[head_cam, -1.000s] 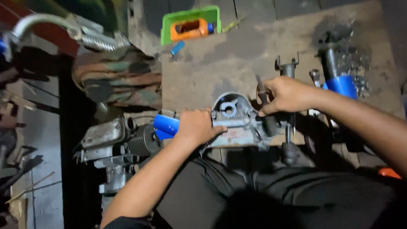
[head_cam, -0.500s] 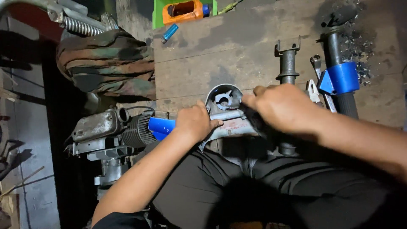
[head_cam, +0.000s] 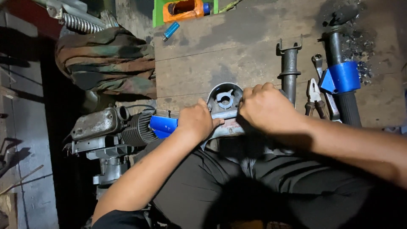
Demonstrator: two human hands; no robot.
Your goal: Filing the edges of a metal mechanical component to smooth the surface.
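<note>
Head view | grey metal housing (head_cam: 224, 101) at frame centre, on near edge of wooden desk (head_cam: 254, 46) | left hand (head_cam: 196, 122) curled over its blue-ended side | right hand (head_cam: 265, 106) clenched on its right rim | pliers (head_cam: 314, 98) right of hands | camouflage cloth (head_cam: 108, 59) upper left.

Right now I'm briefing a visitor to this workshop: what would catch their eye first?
First the two bare hands at the centre: the left hand and right hand press on a round grey metal housing at the near edge of the wooden workbench. Next, the bright blue sleeve on a dark tube at the right, and the green tray with an orange tool at the top.
</note>
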